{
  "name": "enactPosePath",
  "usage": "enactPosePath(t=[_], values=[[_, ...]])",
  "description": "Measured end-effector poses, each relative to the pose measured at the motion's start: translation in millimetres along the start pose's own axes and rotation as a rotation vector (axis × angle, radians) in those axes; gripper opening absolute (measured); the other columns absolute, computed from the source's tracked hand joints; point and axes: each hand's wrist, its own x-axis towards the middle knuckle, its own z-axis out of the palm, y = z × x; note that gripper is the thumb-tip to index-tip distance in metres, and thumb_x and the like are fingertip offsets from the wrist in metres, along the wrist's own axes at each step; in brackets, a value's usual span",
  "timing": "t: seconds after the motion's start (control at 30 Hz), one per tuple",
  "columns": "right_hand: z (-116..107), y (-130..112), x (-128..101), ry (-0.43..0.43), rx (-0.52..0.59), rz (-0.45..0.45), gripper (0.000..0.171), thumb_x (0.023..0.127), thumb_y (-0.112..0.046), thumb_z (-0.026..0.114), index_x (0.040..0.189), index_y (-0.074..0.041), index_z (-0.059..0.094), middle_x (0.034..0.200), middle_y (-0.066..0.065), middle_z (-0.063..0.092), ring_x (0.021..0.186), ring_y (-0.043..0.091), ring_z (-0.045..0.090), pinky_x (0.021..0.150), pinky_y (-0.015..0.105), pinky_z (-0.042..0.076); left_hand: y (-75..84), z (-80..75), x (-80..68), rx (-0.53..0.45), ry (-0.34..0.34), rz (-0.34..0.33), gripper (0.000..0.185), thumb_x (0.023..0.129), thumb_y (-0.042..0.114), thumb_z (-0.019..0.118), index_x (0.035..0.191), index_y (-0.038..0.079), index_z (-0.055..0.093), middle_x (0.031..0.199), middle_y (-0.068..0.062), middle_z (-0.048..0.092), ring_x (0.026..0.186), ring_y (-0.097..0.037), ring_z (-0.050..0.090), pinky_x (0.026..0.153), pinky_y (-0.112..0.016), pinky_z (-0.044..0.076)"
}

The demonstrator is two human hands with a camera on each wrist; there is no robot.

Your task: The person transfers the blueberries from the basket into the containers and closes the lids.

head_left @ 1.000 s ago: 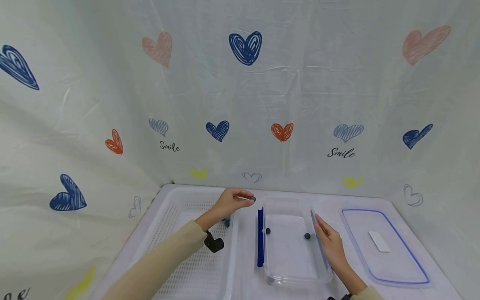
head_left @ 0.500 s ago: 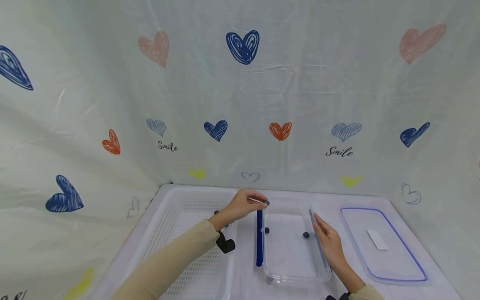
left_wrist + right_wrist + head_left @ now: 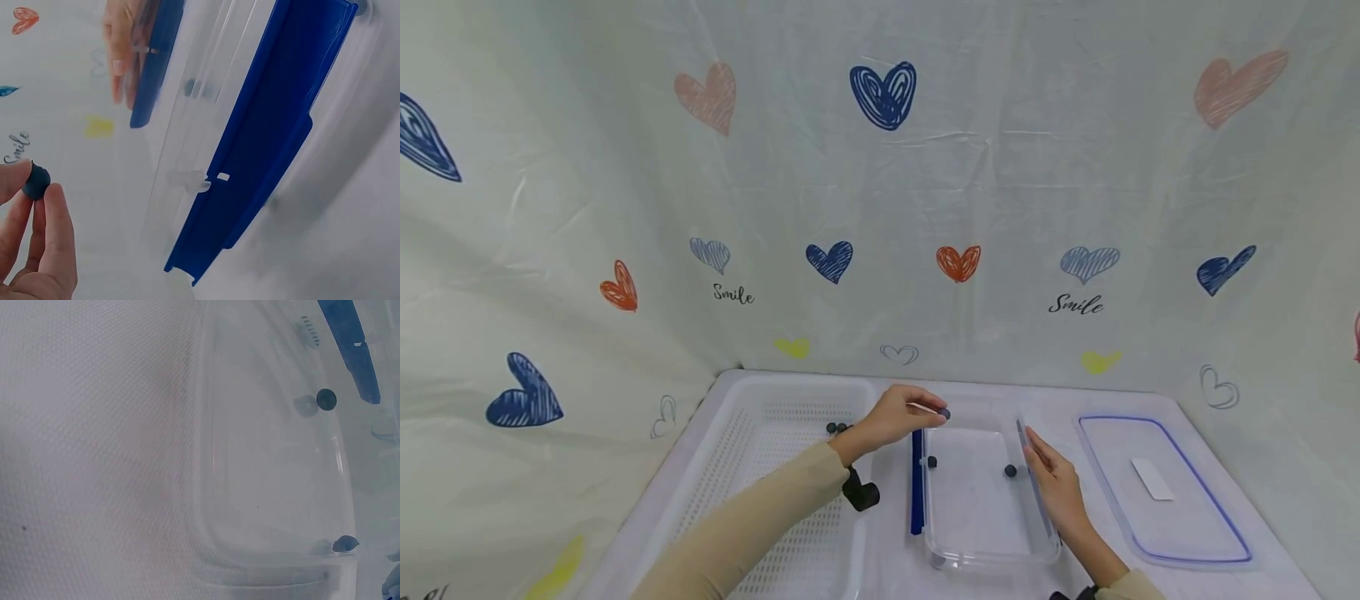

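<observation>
My left hand (image 3: 897, 421) pinches a blueberry (image 3: 36, 182) between thumb and fingertips, at the far left corner of a clear plastic box (image 3: 992, 558). Inside the box, one blueberry (image 3: 932, 462) lies by the left wall and another blueberry (image 3: 1011, 471) nearer the right. A blue latch flap (image 3: 250, 137) hangs folded out along the box's left side. On the opposite side, my right hand (image 3: 1056, 487) rests its straight fingers against the other blue flap (image 3: 156, 69). The right wrist view shows the box's inside but no hand.
Left of the box is a white perforated basket (image 3: 868, 533), with dark blueberries (image 3: 831, 428) partly hidden by the left wrist. On the right lies a clear lid (image 3: 1187, 525) with a blue seal and a white label (image 3: 1152, 479). A heart-printed curtain (image 3: 895, 183) hangs behind the table.
My left hand has moved right with the blueberry, from beside the basket to the box's far left corner. My right hand stays at the right side of the box.
</observation>
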Motion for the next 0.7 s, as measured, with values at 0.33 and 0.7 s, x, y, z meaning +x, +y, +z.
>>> enactPosePath(t=[0.33,0.7], values=[[0.5,0.7,-0.3,0.007,-0.001,-0.018,0.049,0.106,-0.022,0.052,0.147,0.004,0.043,0.147,0.021,0.044,0.137,0.037,0.039,0.086,-0.001,0.032,0.6,7.2,0.0,0.024,-0.038,-0.006,0.022,0.089,0.011,0.077,0.109,0.003,0.073,0.104,-0.004,0.071,0.089,-0.015,0.069,0.081,-0.029,0.057],[-0.3,1.5,0.5,-0.002,-0.011,-0.012,0.051,0.106,-0.026,0.051,0.148,0.003,0.042,0.149,0.02,0.043,0.138,0.035,0.038,0.087,-0.001,0.03,3.4,2.2,-2.3,0.086,-0.038,0.021,0.018,0.091,0.013,0.074,0.109,0.007,0.074,0.108,-0.002,0.071,0.092,-0.013,0.068,0.083,-0.026,0.055]])
